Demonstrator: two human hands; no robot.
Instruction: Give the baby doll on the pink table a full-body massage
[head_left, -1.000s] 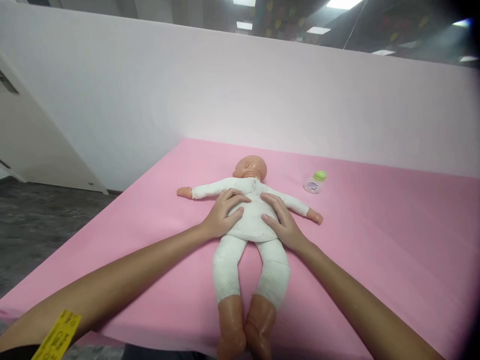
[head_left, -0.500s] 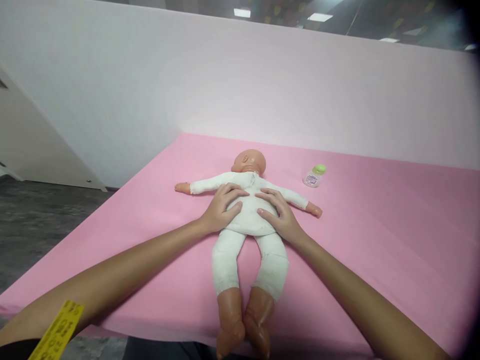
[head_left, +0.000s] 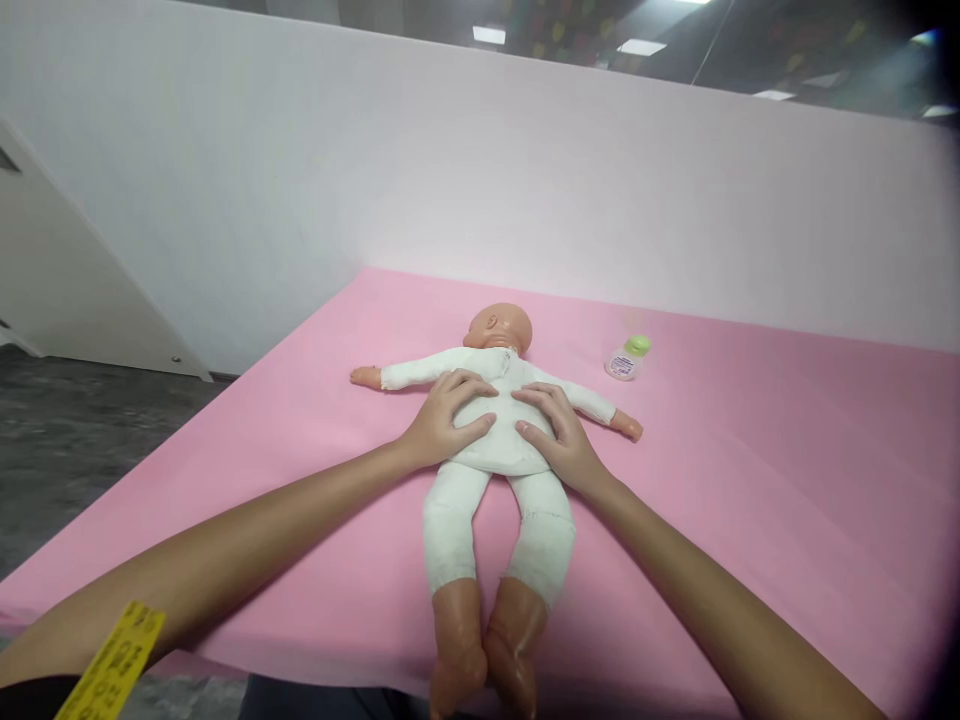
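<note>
A baby doll (head_left: 504,450) with a white cloth body lies face down, its head turned to the left and its arms spread. Its plastic feet reach the near edge of the pink-covered table (head_left: 315,560). On the left side of the doll's back rests my left hand (head_left: 450,415), fingers apart and thumb pointing inward. My right hand (head_left: 559,430) lies on the right side of the back in a mirrored pose, fingers spread. Both hands touch the cloth and grasp nothing.
Right of the doll's head stands a small clear bottle (head_left: 624,364) with a green cap. A white wall (head_left: 480,180) runs behind the table. At the left are a pale door (head_left: 82,270) and dark flooring (head_left: 60,430). A yellow tape measure (head_left: 116,660) hangs at the lower left.
My left thumb has slid slightly inward across the doll's back. Otherwise both hands keep their places, and the view has shifted a little.
</note>
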